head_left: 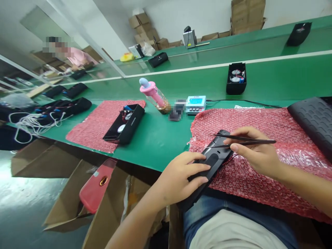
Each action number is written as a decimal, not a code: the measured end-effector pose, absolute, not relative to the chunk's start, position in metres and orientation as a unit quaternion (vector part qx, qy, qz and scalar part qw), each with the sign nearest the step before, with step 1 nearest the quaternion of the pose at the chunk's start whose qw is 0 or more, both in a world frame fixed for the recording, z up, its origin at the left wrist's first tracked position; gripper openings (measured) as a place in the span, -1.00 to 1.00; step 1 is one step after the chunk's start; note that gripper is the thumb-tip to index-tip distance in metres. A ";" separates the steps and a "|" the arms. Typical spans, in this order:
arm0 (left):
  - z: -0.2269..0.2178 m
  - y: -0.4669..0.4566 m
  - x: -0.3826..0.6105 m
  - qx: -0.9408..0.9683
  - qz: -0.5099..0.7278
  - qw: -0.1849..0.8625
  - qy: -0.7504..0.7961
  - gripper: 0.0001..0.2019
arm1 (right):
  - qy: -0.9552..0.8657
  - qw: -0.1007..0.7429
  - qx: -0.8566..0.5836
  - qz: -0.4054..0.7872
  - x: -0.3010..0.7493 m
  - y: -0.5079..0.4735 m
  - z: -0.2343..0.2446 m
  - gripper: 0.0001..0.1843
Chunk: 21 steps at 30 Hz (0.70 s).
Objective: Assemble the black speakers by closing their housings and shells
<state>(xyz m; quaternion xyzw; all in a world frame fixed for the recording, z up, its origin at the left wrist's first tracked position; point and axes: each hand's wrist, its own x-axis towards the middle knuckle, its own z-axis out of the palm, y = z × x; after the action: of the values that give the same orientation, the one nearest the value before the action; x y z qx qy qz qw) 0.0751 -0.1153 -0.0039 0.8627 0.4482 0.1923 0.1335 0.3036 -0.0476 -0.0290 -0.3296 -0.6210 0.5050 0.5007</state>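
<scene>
At the bench's (158,145) near edge, in the head view, a long black panel (213,159) lies slantwise, its upper end above red bubble wrap (238,180) and its lower end toward the wearer's lap. The panel is slim and dark, with a rounded oblong area on its face, a small oval opening above that area, and a pale streak of light along the upper left side. Thin dark wires (229,159) show beside its right edge.

The left hand (185,176) lies across the lower part, visible fingers slightly spread on the face; whether it grips from beneath cannot be told. The right hand (255,152) pinches black tweezers (252,141) between thumb and fingers. The two tips stand apart over the upper end; contact with the panel cannot be confirmed.

Hidden: the panel's underside, the portion beneath the left hand, and the upper right edge behind the right fingers. The frame's right border cuts off a large textured black case (312,121). Readings on the small blue-screened meter (196,104) are illegible.
</scene>
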 end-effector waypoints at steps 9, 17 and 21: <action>-0.017 -0.110 0.087 0.875 0.273 -0.013 0.400 -0.83 | -0.637 0.496 -0.316 0.498 0.298 -0.042 -0.036 -0.82; -0.019 -0.103 0.090 0.861 0.296 -0.011 0.412 -0.86 | -0.658 0.494 -0.307 0.477 0.300 -0.040 -0.040 -0.82; -0.020 -0.103 0.090 0.863 0.306 0.010 0.402 -0.85 | -0.672 0.479 -0.311 0.472 0.300 -0.039 -0.044 -0.83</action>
<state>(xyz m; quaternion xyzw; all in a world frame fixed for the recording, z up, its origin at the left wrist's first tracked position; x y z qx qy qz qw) 0.0900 -0.1031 -0.0198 0.8629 0.4019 0.3064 0.0101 0.3003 -0.0390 -0.0441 -0.3108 -0.6716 0.4717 0.4793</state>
